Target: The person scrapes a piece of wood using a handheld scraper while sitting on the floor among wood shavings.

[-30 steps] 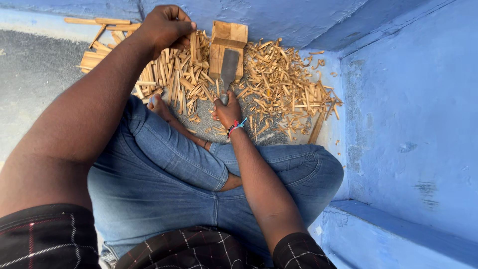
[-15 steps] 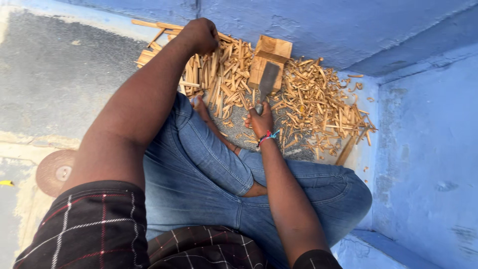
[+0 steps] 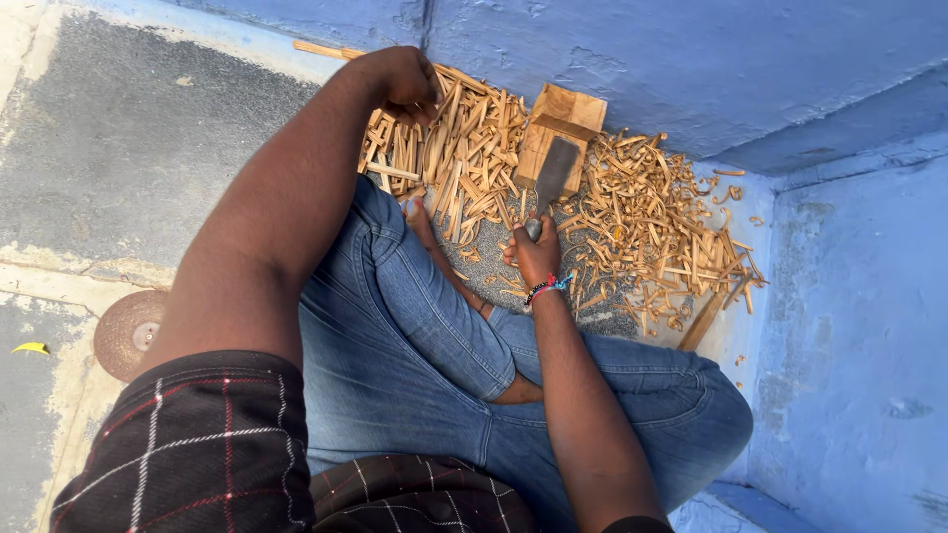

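I sit cross-legged on the floor in blue jeans. My right hand (image 3: 536,255), with a beaded bracelet at the wrist, grips the handle of a broad flat blade (image 3: 553,178) that rests on a wooden block (image 3: 565,123). My left hand (image 3: 400,82) reaches forward into a pile of split wooden sticks (image 3: 464,148), fingers curled down among them; whether it holds one is hidden. Curled wood shavings (image 3: 657,232) lie to the right of the block.
A blue wall (image 3: 642,49) rises just behind the block and wraps around on the right. A rusty round disc (image 3: 126,334) lies on the grey floor at the left, with a small yellow scrap (image 3: 32,347) near it. My bare toes (image 3: 415,209) touch the sticks.
The view has swung left, bringing the disc and more grey floor into sight. My left hand has dropped deeper into the stick pile. My right hand and the blade stay on the block.
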